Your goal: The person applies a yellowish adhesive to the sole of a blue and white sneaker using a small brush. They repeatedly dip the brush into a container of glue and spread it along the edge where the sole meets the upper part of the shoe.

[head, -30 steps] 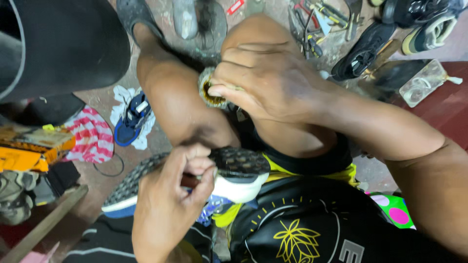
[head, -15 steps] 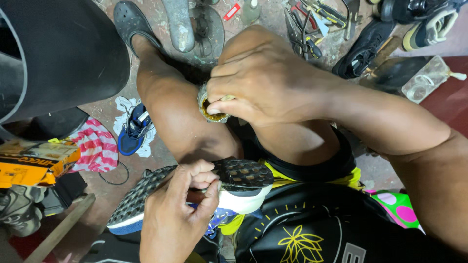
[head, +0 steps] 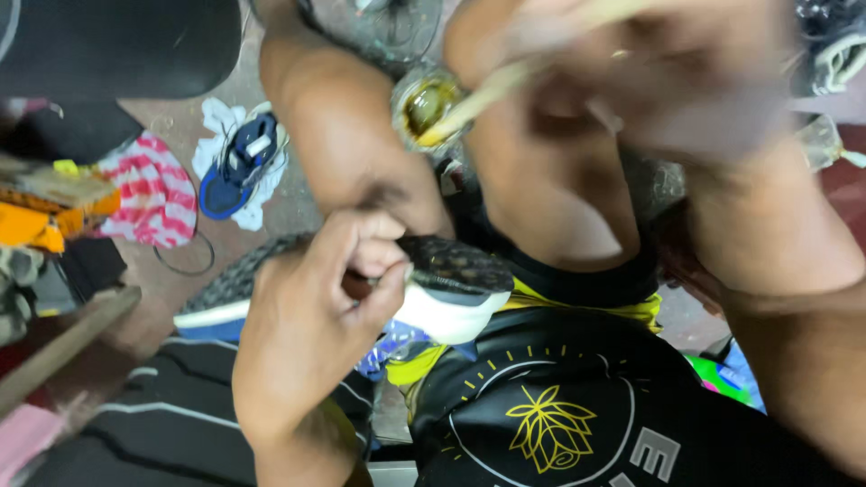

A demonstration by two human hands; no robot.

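Note:
My left hand (head: 316,316) grips a sneaker (head: 451,280) with a dark patterned tread and a white midsole, sole turned up, across my lap. My right hand (head: 631,72), blurred, is raised at the top and holds a thin pale stick (head: 505,81). The stick's tip dips into a small round tin of yellowish glue (head: 424,108) that sits between my bare knees. Whether the right hand also steadies the tin is unclear.
A blue sneaker (head: 239,162) lies on a white rag on the floor at left, beside a red and white striped cloth (head: 149,194). An orange box (head: 36,212) and a wooden handle (head: 63,347) are at far left. More shoes (head: 839,45) lie at top right.
My right hand has lifted off the tin and now dips a stick into the glue. The view has moved closer. My left hand keeps its hold on the sneaker.

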